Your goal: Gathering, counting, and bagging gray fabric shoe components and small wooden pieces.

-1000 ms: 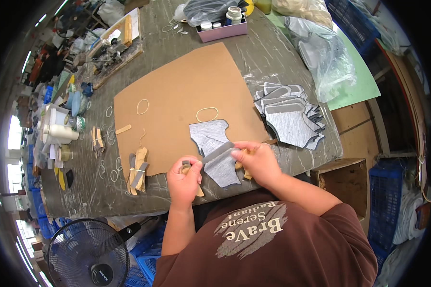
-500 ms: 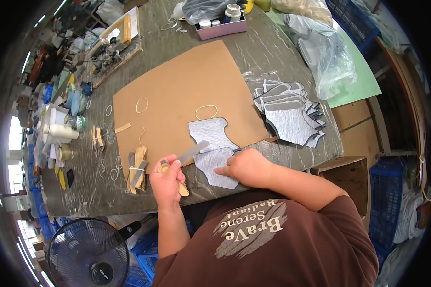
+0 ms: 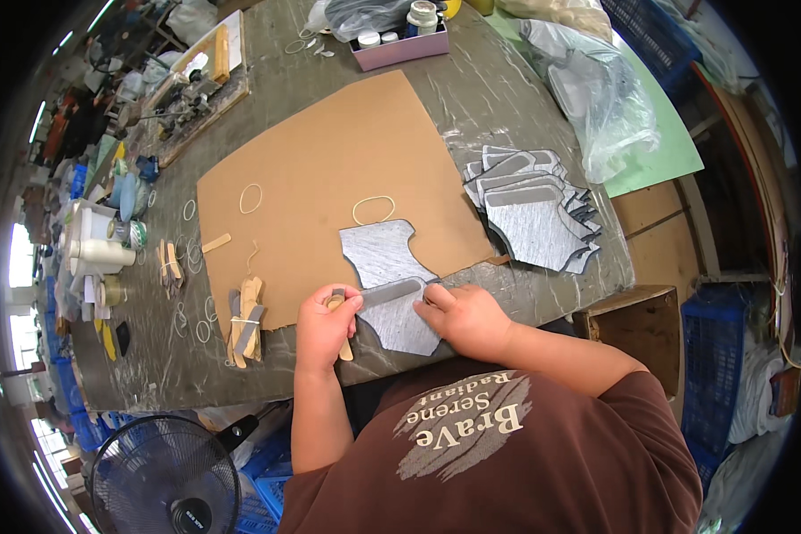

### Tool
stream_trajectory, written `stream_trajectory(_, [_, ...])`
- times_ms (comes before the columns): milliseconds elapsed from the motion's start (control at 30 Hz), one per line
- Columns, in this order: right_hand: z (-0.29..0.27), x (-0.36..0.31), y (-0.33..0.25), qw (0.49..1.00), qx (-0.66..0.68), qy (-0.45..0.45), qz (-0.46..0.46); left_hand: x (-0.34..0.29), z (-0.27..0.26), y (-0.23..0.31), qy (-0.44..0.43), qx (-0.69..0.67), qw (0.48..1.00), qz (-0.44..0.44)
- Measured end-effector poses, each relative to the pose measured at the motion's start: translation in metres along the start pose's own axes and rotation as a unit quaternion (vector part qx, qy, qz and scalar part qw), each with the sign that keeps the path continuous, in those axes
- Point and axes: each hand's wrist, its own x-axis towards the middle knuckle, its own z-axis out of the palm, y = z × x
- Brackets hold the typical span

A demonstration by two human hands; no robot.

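My left hand (image 3: 327,322) is closed round a small bundle of wooden sticks (image 3: 345,350), whose ends show above and below the fingers. Its thumb and fingertips are at the left end of a dark grey strip (image 3: 387,292). That strip lies along the upper edge of a light grey, streaked cut piece (image 3: 402,325) at the table's near edge. My right hand (image 3: 467,319) is curled, its fingertips pinching at the strip's right end and the piece's edge. A second grey piece (image 3: 383,249) lies just beyond, partly on the brown cardboard (image 3: 320,169).
A fanned stack of grey pieces (image 3: 532,209) lies to the right. Banded sticks with grey strips (image 3: 246,322) and a smaller stick bundle (image 3: 169,262) lie to the left, among loose rubber bands. A pink box (image 3: 402,52) with jars stands at the back; a fan (image 3: 165,476) is at lower left.
The dark grey strip, held up at a slant before, now lies across the top of the near piece. My right hand's pointing finger has curled in and moved to the strip's right end.
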Motion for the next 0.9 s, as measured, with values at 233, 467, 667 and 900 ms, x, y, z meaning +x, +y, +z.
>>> stream_trajectory(233, [-0.003,0.001,-0.002,1.000,-0.004,0.010,0.005,0.000,0.003,0.002,0.015,0.001,1.000,-0.003])
stream_trajectory(467, [0.003,-0.001,0.000,0.998,-0.052,0.016,-0.018,-0.002,0.010,0.007,0.055,0.062,0.996,-0.006])
stream_trajectory(667, [0.000,0.000,-0.001,0.999,-0.046,0.015,-0.018,-0.004,0.016,0.005,0.085,0.275,0.951,0.109])
stream_trajectory(900, [-0.001,-0.002,0.005,0.965,0.187,0.136,0.123,-0.006,0.011,0.004,0.105,0.215,0.947,0.216])
